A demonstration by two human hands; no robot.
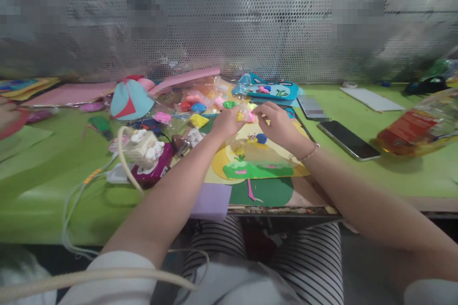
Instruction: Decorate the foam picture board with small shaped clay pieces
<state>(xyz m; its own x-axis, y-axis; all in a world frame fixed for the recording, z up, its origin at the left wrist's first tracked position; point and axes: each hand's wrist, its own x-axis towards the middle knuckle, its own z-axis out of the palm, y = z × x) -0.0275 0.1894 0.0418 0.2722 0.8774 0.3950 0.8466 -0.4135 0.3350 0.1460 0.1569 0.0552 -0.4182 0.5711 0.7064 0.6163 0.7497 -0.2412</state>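
Note:
Close together above a yellow card picture, my two hands meet over a small packet of pink modelling clay in clear plastic. My left hand has its fingers closed on the packet. The fingertips of my right hand are pinched at the packet's right side; whatever lies in them is too small to make out. On the card below sits a blue clay snail, with green clay grass along the lower edge. Several clay packets, one of them yellow, lie left of my left hand.
A phone and a bottle of amber liquid lie on the right. Left are a purple box, a cable and a paper ball shape. Another person's hand shows far left. A perforated metal panel stands behind.

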